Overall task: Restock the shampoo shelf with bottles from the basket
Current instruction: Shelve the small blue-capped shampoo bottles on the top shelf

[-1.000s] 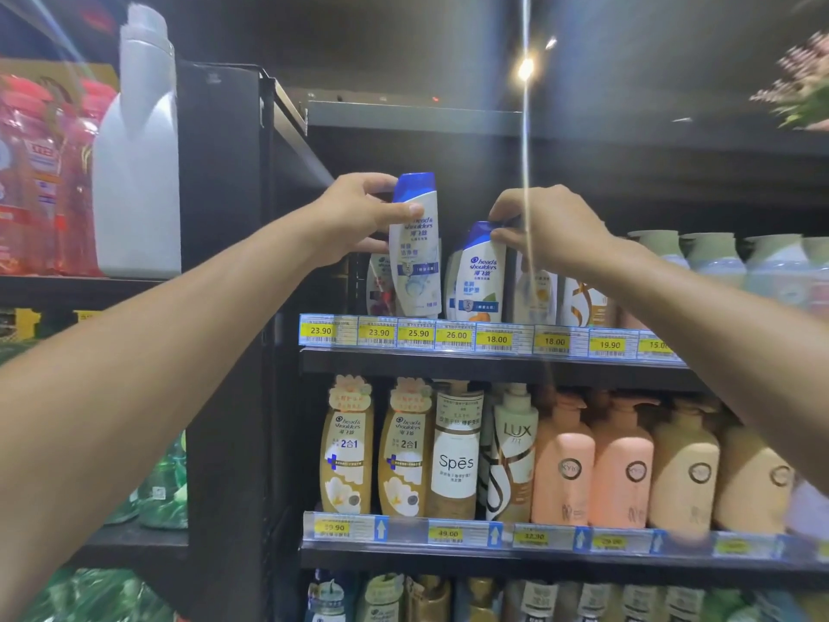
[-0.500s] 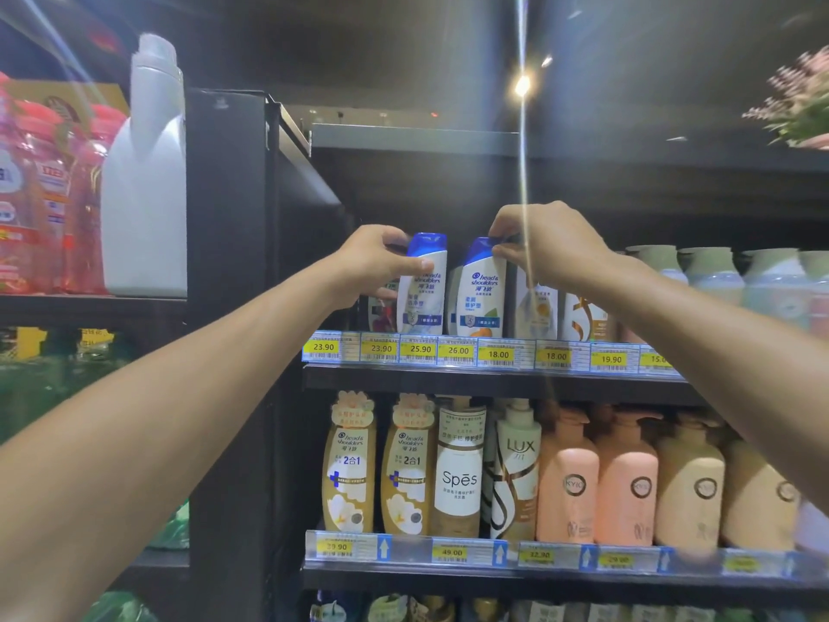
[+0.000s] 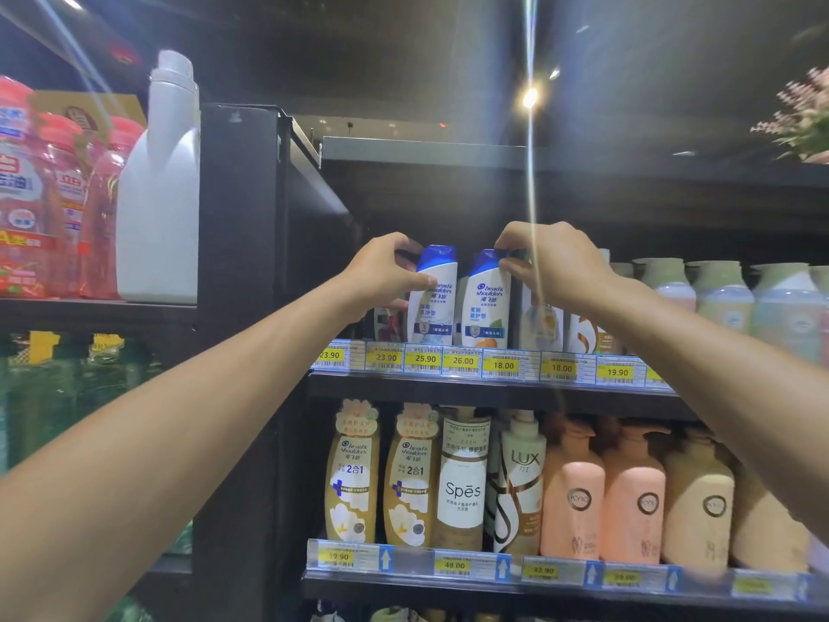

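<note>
Shampoo bottle, glossy white plastic with rounded blue cap, upright on shelf at frame centre, gripped by left hand; right hand pinches cap of twin bottle just beside it

Shampoo bottle: head & shoulders; tag: 25.90

two blue-capped bottles, two gold bottles, two pink bottles, one white jug.
</note>
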Tool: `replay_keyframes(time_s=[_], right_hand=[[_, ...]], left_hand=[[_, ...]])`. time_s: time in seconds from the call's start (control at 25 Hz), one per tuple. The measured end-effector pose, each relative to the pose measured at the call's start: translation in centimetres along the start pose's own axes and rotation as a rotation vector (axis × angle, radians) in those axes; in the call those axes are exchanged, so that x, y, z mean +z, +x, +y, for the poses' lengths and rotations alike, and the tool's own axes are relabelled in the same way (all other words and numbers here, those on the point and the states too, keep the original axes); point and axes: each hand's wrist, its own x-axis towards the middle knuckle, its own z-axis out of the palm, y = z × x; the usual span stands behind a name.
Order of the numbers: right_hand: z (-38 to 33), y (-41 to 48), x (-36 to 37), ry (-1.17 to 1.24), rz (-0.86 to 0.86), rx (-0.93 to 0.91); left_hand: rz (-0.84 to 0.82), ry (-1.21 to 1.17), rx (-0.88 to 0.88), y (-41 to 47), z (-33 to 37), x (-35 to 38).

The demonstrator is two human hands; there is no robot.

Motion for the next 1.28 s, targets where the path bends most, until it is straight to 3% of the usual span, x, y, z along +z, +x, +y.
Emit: replay_keyframes(time_s=[0.28,0.56,0.76,0.84,0.92,1.28], right_hand=[[-0.2,-0.3,-0.1,0.003,-0.016,-0.006],[0.2,-0.9,1.3,0.013,0.005,-0.030],[-2.0,-3.3,2.4,0.059,0.194,-0.091],[-4.0,-5.2,3.4,0.051,0.215,-0.117],[-6.7,-7.4,4.7,0.057,0.193,-0.147],[-23.4,-15.5,11.7,0.165,0.033,-0.278]], left_hand=[[0.003,0.026,-0.009,-0.6,-0.1,-0.1],[0.102,0.221,0.063,-1.9,-1.1,-0.4],[0.289,0.639,0.344,-6.4,-2.3,-1.7],[0.333,0.833,0.514,-8.8,-3.0,-2.6],[0.349,0.969,0.578,-11.4,-4.2,-3.9],[0.296,1.135,0.367,-26.6,-13.0,-14.1]])
